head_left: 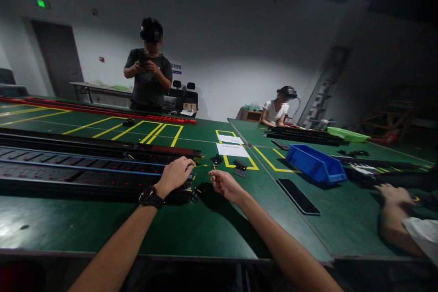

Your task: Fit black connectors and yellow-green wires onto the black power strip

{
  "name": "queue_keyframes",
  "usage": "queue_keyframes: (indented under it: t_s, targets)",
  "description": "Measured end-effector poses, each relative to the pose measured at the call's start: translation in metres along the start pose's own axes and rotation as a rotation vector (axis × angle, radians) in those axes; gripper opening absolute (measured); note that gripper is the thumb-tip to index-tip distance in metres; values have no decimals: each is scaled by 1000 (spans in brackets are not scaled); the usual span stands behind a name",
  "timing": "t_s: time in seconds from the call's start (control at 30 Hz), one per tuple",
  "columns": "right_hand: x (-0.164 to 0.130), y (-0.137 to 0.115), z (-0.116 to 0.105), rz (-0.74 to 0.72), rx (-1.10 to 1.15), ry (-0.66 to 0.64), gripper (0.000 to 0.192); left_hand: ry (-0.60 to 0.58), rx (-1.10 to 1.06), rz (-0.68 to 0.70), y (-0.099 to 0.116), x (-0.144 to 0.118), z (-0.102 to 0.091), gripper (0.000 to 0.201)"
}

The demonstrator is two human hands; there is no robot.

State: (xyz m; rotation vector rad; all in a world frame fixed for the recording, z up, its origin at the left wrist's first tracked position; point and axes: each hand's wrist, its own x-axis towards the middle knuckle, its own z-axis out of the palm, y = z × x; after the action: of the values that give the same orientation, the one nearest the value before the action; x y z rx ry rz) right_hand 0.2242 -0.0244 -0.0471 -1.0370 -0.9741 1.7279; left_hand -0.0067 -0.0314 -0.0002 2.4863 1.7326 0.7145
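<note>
The long black power strip (85, 164) lay across the left half of the green worktop (205, 228), its right end just under the person's left hand (176, 174), which rested on that end with fingers curled down over it; whether the grip actually pinched anything there could not be told, though thin yellow wires (200, 164) poked out just beside the fingertips. The right hand (224, 183) hovered close by, apart from the strip, its thumb and forefinger drawn narrow as if nipping something very small, too small to make out. Judging by the look of it, the work at the strip's end was in the middle: the wires stood loose and bare at the end, and small black end pieces (239, 166) lay unfitted on the worktop just beyond the hands, near two white paper slips (232, 149) inside yellow floor-tape boxes. So the end of the strip seemed not yet closed off, and the fitting of parts appeared left to do. Further right sat a blue bin (316, 164) and a flat dark phone-like slab (298, 196), well apart from both hands. At the right edge a co-worker's hand (393, 194) rested on the worktop. One person stood behind the far side holding something up, and another sat at the far right end.
</note>
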Motion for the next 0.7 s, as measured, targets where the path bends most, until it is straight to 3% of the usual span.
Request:
queue_keyframes:
  t_s: [0.4,0.7]
  targets:
    - [0,1,1,-11,-9,19,22,49,46,-27,0,-1,0,28]
    - [0,2,2,-16,-53,11,18,19,130,-32,6,-1,2,29]
